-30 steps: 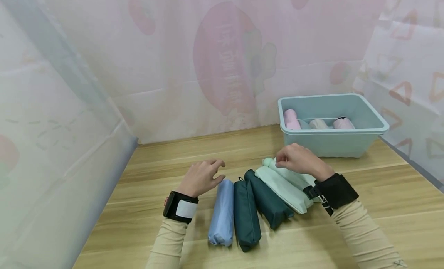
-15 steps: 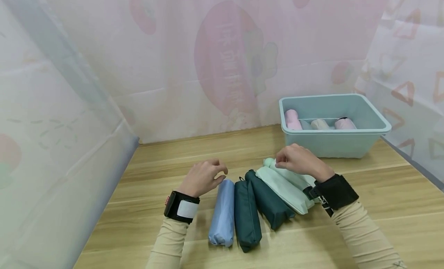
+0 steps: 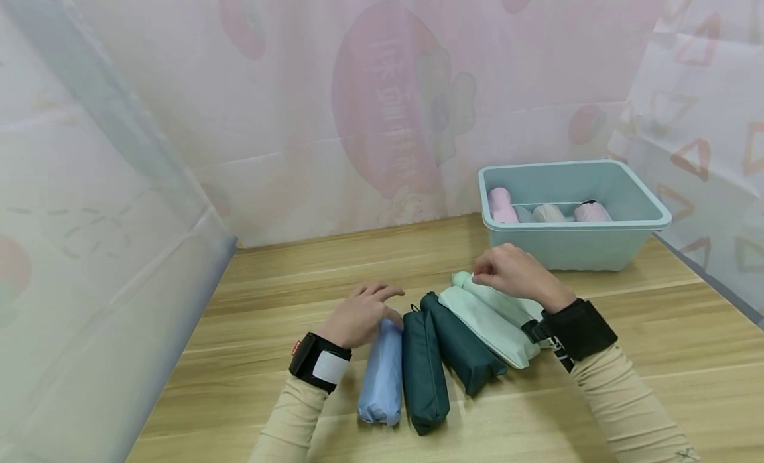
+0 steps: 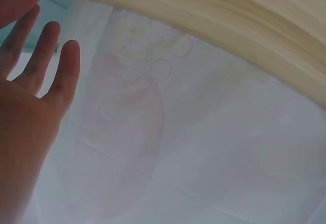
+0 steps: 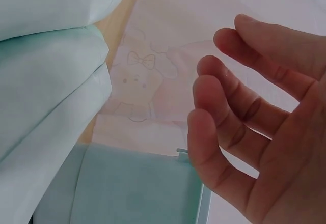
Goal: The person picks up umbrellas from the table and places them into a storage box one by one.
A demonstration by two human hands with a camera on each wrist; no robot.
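Several folded umbrellas in sleeves lie side by side on the wooden table (image 3: 286, 277): a light blue one (image 3: 380, 377), two dark teal ones (image 3: 422, 373) (image 3: 462, 343) and two mint ones (image 3: 489, 324). My left hand (image 3: 382, 297) lies over the far end of the light blue umbrella; its fingers are straight in the left wrist view (image 4: 35, 56). My right hand (image 3: 486, 274) hovers at the far end of the rear mint umbrella (image 3: 462, 278). The right wrist view shows that hand (image 5: 229, 96) loosely curled and holding nothing, beside mint fabric (image 5: 46, 66).
A light blue plastic bin (image 3: 633, 251) stands at the back right with pink (image 3: 500, 204), grey (image 3: 548, 213) and pink (image 3: 591, 212) rolled umbrellas inside. Translucent printed curtains (image 3: 388, 105) close the table in at the back, left and right.
My left hand has slid right and nearer, its fingers straightening, and now covers the light blue umbrella's far end. The right hand has barely moved.
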